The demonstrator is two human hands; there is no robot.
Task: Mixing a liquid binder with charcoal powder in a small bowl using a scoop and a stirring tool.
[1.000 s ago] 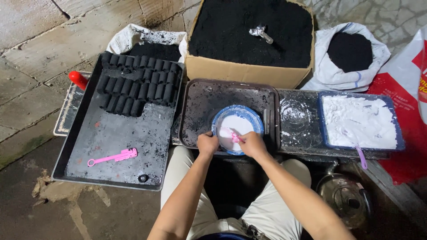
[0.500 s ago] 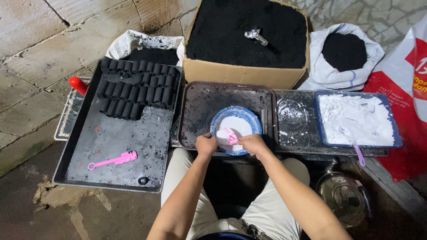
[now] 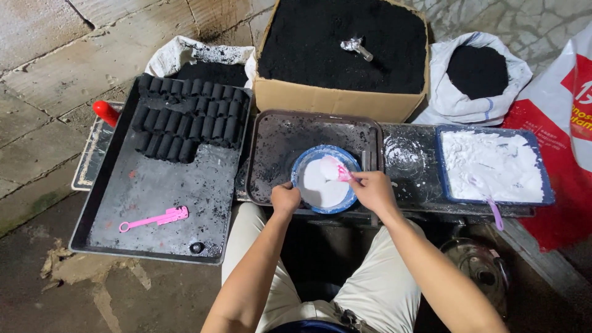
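Note:
A blue bowl (image 3: 303,161) with a white mixture inside sits in a small dark tray (image 3: 280,139). My left hand (image 3: 285,198) grips the bowl's near left rim. My right hand (image 3: 373,188) holds a pink spoon (image 3: 336,166) whose white-coated head rests in the mixture at the bowl's right side. A blue tray of white powder (image 3: 493,163) lies to the right with a purple spoon (image 3: 493,209) leaning over its front edge.
A large black tray (image 3: 154,191) on the left carries rows of black cylinders (image 3: 188,120) and a pink tool (image 3: 154,219). Behind stand a cardboard box of black powder (image 3: 342,46), two white sacks of black powder (image 3: 478,74), a red bag (image 3: 564,123) and a metal kettle (image 3: 478,268).
My right hand has carried the pink spoon from the bowl's near left side to its right side. My left hand stays on the rim.

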